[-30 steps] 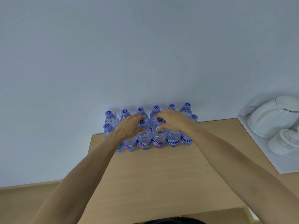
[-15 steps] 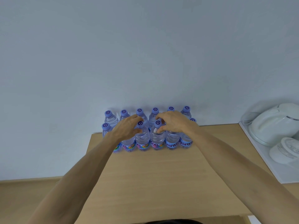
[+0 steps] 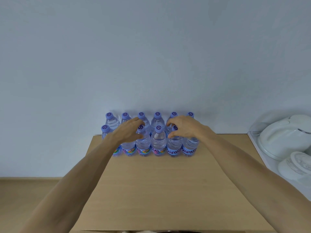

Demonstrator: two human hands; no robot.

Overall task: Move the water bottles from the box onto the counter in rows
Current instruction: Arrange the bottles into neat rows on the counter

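Note:
Several clear water bottles with purple caps and coloured labels stand upright in two rows at the back of the wooden counter (image 3: 168, 182), against the wall. The front row (image 3: 158, 142) is in front of the back row (image 3: 157, 121). My left hand (image 3: 127, 132) hovers at the front row's left part, its fingers and thumb spread loosely either side of one cap (image 3: 141, 127) without closing on it. My right hand (image 3: 185, 128) is held the same way around a cap (image 3: 175, 127) further right. The bottle between my hands stands free. The box is not clearly in view.
A white tray (image 3: 255, 148) at the right edge of the counter holds a white kettle (image 3: 282, 137) and a white lidded cup (image 3: 296, 165). A pale blue wall rises directly behind the bottles. The counter's left edge drops to a lower wooden surface (image 3: 33, 190).
Both hands have let go of the two front-row bottles they gripped by the neck and have spread apart, left hand leftward, right hand rightward. Those bottles now stand in the front row.

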